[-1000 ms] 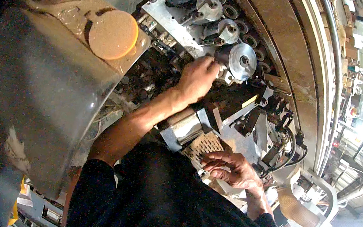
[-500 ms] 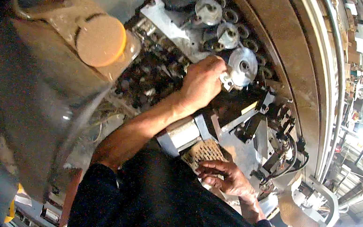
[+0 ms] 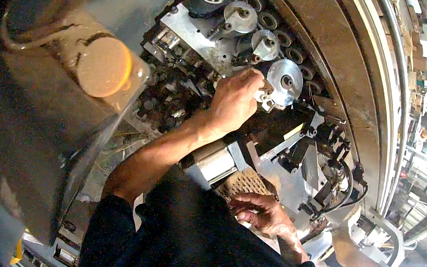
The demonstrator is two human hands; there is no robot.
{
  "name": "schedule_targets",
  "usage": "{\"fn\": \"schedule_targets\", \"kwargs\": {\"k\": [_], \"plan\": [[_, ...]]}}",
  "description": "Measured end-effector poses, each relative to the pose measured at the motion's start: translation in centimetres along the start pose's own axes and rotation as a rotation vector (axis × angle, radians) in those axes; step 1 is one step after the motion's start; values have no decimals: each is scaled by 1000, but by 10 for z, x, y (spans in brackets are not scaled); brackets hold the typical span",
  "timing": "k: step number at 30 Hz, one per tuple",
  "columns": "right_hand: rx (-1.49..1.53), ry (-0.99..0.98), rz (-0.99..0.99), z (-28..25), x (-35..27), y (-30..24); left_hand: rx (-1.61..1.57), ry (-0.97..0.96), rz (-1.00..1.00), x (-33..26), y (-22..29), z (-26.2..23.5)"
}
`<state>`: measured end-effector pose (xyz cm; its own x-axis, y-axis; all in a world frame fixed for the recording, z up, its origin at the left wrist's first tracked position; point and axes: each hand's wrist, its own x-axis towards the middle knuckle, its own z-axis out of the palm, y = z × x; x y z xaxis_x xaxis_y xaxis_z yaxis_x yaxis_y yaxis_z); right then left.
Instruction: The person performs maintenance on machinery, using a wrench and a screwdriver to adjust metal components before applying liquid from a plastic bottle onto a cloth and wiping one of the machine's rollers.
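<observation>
My left hand (image 3: pixel 234 99) reaches up into the machine, its fingers closed round a small pale metal bracket (image 3: pixel 265 101). That bracket sits right at the lower edge of a shiny metal disc (image 3: pixel 285 82) with a dark centre bolt. The fingertips are hidden behind the knuckles. Lower down, close to my dark shirt, my right hand (image 3: pixel 265 213) has loosely bent fingers with a gap above the thumb; nothing held shows there. It is nearest to a tan slotted plate (image 3: pixel 246 183). Beside that plate is a pale metal block (image 3: pixel 214 163).
More round metal hubs (image 3: pixel 241 17) run in a row up and left from the disc, beside a grey plate (image 3: pixel 193 32). An orange-rimmed round knob (image 3: pixel 103 67) is on the left by a clear cover. Black hoses (image 3: pixel 351 195) and a tan flexible duct (image 3: pixel 353 253) lie right.
The view has shifted slightly. My left hand keeps its grip beside the disc. My right hand's fingers have curled in more near the slotted plate.
</observation>
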<state>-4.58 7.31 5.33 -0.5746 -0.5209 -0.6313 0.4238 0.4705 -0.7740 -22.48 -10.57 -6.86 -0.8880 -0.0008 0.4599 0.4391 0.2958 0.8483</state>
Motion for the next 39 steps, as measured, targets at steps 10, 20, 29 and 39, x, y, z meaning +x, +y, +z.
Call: {"fn": "schedule_targets", "kwargs": {"k": [10, 20, 29, 39], "plan": [[25, 49, 64, 3, 8, -2, 90, -54, -131, -16, -25, 13], [98, 81, 114, 8, 5, 8, 120, -110, -98, -11, -18, 8], [53, 99, 68, 5, 1, -10, 328, -271, -46, -15, -6, 0], [-534, 531, -174, -87, 17, -97, 250, -291, -219, -10, -5, -11]]}}
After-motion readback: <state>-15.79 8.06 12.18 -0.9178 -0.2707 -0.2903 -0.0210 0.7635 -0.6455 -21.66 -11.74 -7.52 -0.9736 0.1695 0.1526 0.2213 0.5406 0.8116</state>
